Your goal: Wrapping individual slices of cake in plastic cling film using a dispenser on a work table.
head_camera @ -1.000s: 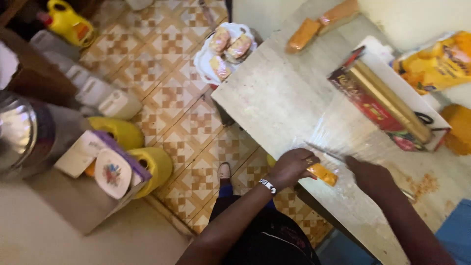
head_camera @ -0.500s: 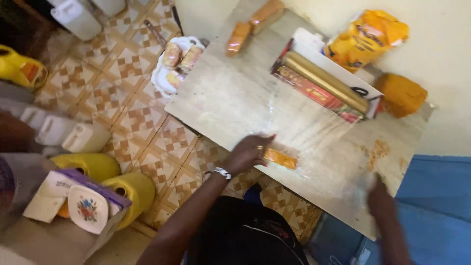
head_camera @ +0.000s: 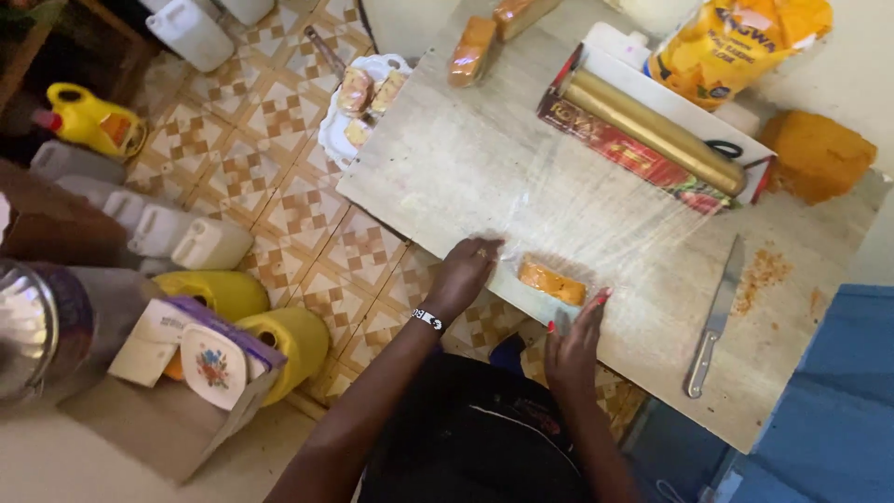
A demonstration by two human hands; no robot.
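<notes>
The person's left hand (head_camera: 463,275) and right hand (head_camera: 577,340) are both lying open, pressing thin clingy plastic wrap (head_camera: 596,224) around the soft-looking orange block (head_camera: 552,281) near the pale table (head_camera: 447,168) edge, probably best gripped gently by its sides.

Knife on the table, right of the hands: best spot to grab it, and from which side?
Grip the knife by its handle, the end nearest the table's front edge, coming in from the person's side. It lies flat with the blade pointing away toward the cling-film box. Nothing touches the handle, and the right hand is the nearer one.
</notes>
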